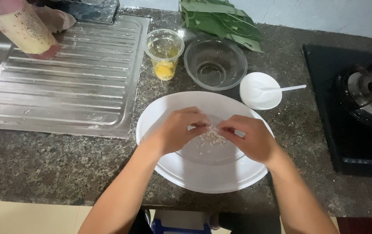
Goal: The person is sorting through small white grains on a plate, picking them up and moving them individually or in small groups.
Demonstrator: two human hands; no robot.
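Currently left hand [178, 130] and right hand [250, 138] both pinch crumbly pale bits [211, 138] over the white plate [168, 167], fingertips nearly together. Risk: crumbs scattering past the rim onto the counter [56, 160], since the plate overhangs the edge.

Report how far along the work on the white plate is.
Done: egg sits cracked in the plastic cup. In hand: left hand and right hand pinch pale crumbs over the white plate. Left: glass bowl empty, green leaves untouched.

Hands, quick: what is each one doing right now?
Left hand: fingers pinched on the pale crumbly bits over the white plate.
Right hand: fingers pinched on the same bits.
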